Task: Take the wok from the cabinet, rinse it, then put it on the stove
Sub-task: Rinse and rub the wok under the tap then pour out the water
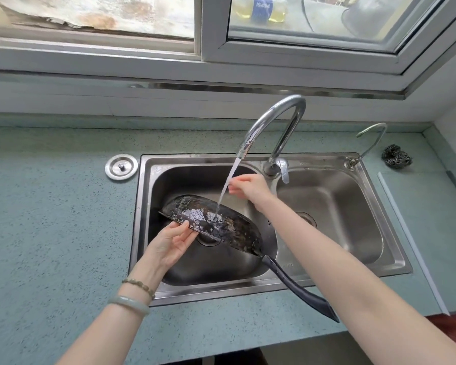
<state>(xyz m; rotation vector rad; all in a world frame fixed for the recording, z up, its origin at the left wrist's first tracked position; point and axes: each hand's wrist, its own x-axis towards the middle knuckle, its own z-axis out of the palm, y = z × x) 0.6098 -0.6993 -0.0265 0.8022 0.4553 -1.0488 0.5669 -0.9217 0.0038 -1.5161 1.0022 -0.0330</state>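
The black wok [221,225] is turned bottom-up and tilted over the left basin of the steel sink [248,287]. Its dark handle [300,292] sticks out over the sink's front rim toward me. Water from the curved tap [269,122] streams onto the wok's blackened underside. My left hand [171,243] grips the wok's near rim. My right hand [248,187] hovers beside the water stream, fingers loosely apart, holding nothing, just left of the tap lever [283,169]. The stove is out of view.
A round metal drain cover [121,167] lies on the green countertop left of the sink. The right basin [334,214] holds nothing. A small second tap [371,140] and a steel-wool scrubber [396,159] sit at the back right. A window runs above.
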